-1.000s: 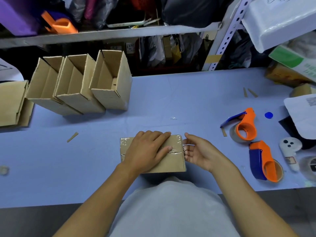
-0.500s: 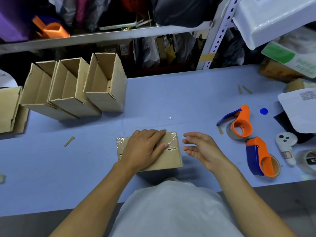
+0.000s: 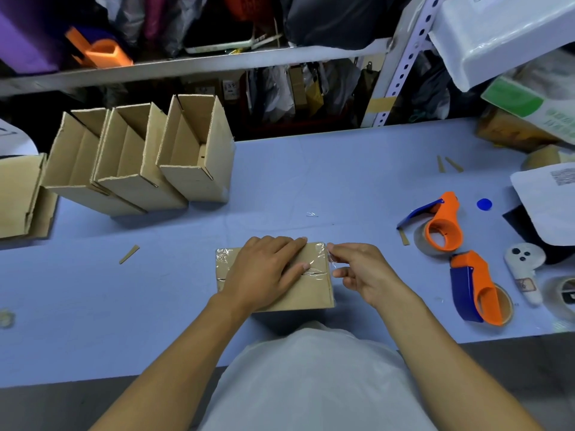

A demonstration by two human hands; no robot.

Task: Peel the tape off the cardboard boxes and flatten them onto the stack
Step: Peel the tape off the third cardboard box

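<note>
A small closed cardboard box (image 3: 314, 290) wrapped in clear tape (image 3: 319, 273) lies on the blue table near its front edge. My left hand (image 3: 264, 272) rests flat on top of the box and presses it down. My right hand (image 3: 364, 275) is at the box's right edge, where its curled fingertips pinch the crinkled end of the tape. A stack of flattened cardboard (image 3: 18, 194) lies at the far left. Beside it three open boxes (image 3: 193, 178) stand in a row, leaning on each other.
Two orange-and-blue tape dispensers (image 3: 441, 225) (image 3: 476, 287) lie to the right of my right hand. A white controller (image 3: 522, 272), papers and packages crowd the right edge. Small cardboard scraps (image 3: 129, 254) lie about. A cluttered metal shelf (image 3: 199, 63) runs along the back.
My right hand drew away from the box with spread fingers, then came back to the box's right edge and took the tape end. My left hand stayed on the box.
</note>
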